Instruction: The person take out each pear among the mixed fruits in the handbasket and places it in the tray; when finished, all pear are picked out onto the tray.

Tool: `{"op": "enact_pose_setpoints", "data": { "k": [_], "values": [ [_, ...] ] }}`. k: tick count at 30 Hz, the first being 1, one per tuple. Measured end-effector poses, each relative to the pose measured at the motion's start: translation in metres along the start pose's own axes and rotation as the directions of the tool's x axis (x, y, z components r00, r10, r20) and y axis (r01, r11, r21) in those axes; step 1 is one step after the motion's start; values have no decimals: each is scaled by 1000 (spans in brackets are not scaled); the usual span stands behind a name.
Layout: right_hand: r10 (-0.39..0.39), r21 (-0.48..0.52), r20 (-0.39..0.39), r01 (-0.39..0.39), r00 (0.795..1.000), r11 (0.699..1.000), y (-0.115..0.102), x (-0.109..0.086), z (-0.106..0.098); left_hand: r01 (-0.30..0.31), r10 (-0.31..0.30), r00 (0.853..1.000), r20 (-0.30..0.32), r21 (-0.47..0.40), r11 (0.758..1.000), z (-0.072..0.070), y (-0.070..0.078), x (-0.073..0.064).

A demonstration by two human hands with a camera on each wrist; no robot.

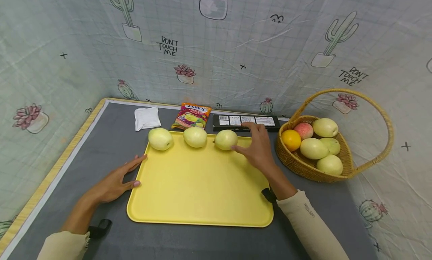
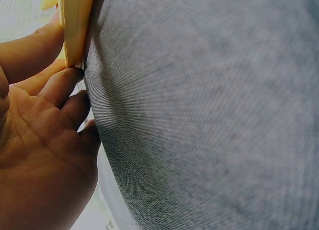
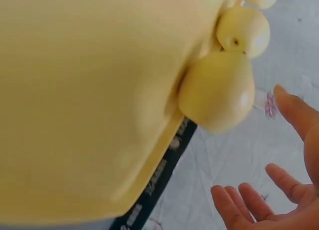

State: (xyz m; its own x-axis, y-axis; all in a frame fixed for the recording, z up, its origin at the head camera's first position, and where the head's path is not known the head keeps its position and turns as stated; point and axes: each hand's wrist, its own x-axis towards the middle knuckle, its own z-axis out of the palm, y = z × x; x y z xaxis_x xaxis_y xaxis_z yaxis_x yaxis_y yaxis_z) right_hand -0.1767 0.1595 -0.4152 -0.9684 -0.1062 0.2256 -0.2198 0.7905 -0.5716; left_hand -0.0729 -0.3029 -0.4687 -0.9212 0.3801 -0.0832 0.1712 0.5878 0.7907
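Three pale yellow-green pears stand in a row along the far rim of a yellow tray [image 1: 202, 185]: a left one [image 1: 161, 139], a middle one [image 1: 195, 136] and a right one [image 1: 226, 139]. My right hand [image 1: 254, 145] is just right of the right pear, thumb beside it and fingers spread. In the right wrist view a gap shows between that hand [image 3: 279, 190] and the nearest pear [image 3: 217, 93]. My left hand [image 1: 116, 181] rests at the tray's left edge, thumb and fingertips against the rim. The left wrist view shows its fingers [image 2: 62, 85] loosely bent beside the tray edge [image 2: 77, 28].
A wicker basket [image 1: 287, 159] with a tall handle stands at the right, holding an orange, a peach and several pears. Behind the tray lie a white packet [image 1: 147, 118], a candy bag [image 1: 192, 116] and a flat black box [image 1: 229, 121]. A cactus-print cloth hangs behind.
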Motion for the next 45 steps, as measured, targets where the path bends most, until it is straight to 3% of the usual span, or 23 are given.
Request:
{"op": "enact_pose_setpoints", "data": {
  "k": [9,18,24,38,45],
  "values": [
    [-3,74,-98,11,995,997,16,-9,-33,0,0,1000,-3,13,1000,0,-1,0],
    [-4,97,-264,31,964,995,45,-22,-62,-15,15,1000,1,-3,1000,0,-2,-2],
    [74,108,-303,-42,950,993,64,-33,-79,-30,30,1000,3,-1,1000,0,-3,-2],
    [226,60,-391,-220,892,974,123,-44,-110,-24,24,1000,4,-4,1000,0,-3,-2],
    [204,9,-377,-216,903,976,147,-43,-116,-37,37,999,-2,1,999,1,-4,-2]
  ]
}}
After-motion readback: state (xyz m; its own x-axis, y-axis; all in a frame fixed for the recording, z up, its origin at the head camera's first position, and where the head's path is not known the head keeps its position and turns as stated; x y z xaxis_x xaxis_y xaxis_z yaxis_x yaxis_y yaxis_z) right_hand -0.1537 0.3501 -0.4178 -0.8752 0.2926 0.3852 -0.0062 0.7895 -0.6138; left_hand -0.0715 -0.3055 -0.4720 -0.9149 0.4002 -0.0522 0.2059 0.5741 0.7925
